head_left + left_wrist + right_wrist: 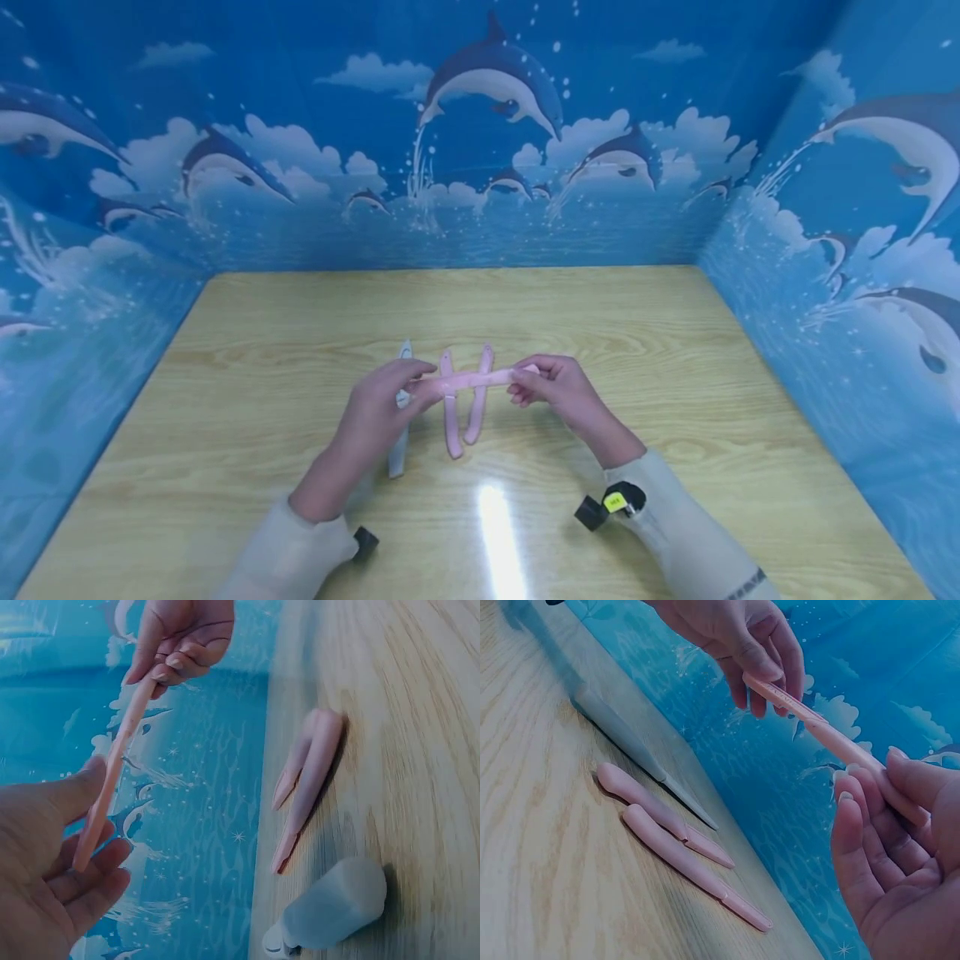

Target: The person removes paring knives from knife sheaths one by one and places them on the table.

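Both hands hold one slim pink eyebrow razor (472, 380) level above the table, one at each end. My left hand (378, 408) pinches its left end between thumb and fingers. At the other end, the right hand (558, 390) grips it with thumb and fingertips. Raised lettering shows on the flat part by the left hand in the right wrist view. Beneath lie two similar pink razors (690, 851) (641, 796), side by side on the wood. A grey tool (398, 457) with a tapered tip lies left of them, partly hidden by the left hand.
The wood-grain table (637, 333) is bordered at the back and sides by blue dolphin-print sheets (465, 225). A bright light reflection (501, 542) falls near the front. A small black device (592, 511) sits at the right wrist.
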A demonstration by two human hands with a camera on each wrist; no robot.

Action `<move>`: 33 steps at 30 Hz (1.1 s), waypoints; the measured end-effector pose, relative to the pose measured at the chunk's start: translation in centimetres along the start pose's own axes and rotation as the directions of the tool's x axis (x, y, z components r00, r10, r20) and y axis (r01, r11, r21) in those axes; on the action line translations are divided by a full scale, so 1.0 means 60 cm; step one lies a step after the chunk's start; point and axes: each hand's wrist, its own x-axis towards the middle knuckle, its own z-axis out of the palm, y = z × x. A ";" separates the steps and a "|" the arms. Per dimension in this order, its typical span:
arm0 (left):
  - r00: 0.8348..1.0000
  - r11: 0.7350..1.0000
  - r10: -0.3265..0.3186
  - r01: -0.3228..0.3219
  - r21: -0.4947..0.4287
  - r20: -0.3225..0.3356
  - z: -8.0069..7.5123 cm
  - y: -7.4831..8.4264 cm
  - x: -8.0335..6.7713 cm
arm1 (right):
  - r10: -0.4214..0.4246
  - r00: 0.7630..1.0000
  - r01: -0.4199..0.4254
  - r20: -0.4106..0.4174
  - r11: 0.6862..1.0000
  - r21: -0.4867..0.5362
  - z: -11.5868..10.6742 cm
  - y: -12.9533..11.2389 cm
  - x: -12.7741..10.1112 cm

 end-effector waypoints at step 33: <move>0.876 0.789 -0.369 0.471 -0.395 0.309 0.007 0.004 0.000 | 0.046 0.998 -0.051 -0.042 0.990 -0.132 0.009 0.000 -0.002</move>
